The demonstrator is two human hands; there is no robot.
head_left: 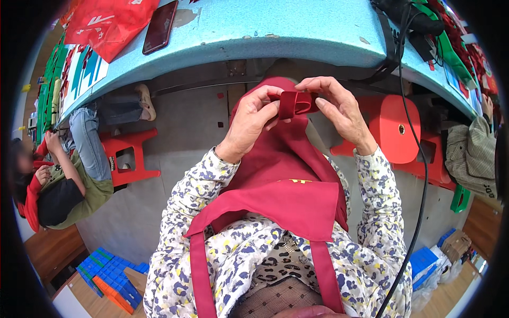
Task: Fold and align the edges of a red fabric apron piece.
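Observation:
A dark red velvet ribbon point(288, 106), bent into loops, is held up over my lap in front of the red apron point(281, 159). My left hand point(248, 121) pinches the ribbon's left side between thumb and fingers. At its right side, my right hand point(342, 110) has its fingers curled round the loop, with the index fingertip at the top and the thumb lower down. Part of the ribbon is hidden behind the fingers of both hands.
Ahead runs a light blue table point(275, 37), bearing a phone point(160, 26) and a red plastic bag point(108, 26). A black cable point(424, 175) hangs at my right. Red stools point(395, 127) stand on both sides. Another person point(69, 169) sits at left, and someone's checked sleeve point(472, 153) shows at right.

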